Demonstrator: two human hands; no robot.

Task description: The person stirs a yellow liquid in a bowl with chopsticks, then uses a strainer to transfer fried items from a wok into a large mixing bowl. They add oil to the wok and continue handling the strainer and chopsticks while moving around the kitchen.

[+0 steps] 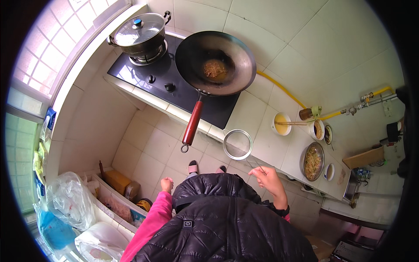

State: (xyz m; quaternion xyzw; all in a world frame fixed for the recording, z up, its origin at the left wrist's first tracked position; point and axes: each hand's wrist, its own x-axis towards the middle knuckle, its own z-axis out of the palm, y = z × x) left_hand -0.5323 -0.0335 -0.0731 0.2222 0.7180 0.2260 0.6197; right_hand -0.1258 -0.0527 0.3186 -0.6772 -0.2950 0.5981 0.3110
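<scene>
My right hand point(269, 180) grips the thin wire handle of a round mesh strainer point(238, 144), whose rim overlaps the counter's front edge in the view. My left hand point(167, 185) hangs low beside my jacket, its fingers curled, with nothing visible in it. Ahead, a wok point(242, 59) with a red handle point(192, 122) rests on the black gas hob point(212, 113). Browned minced food point(215, 68) lies in liquid at the wok's bottom. On the counter to the right, a bowl of yellow liquid point(281, 123) has chopsticks point(296, 123) across it.
A glass-lidded pot point(140, 34) stands on the hob's left burner. Farther right are a metal bowl of chopped mixed food point(312, 161), smaller bowls point(317, 129), a jar point(306, 114) and a cutting board point(364, 158). A yellow gas hose point(281, 85) runs along the wall. Plastic bags point(70, 199) lie at left.
</scene>
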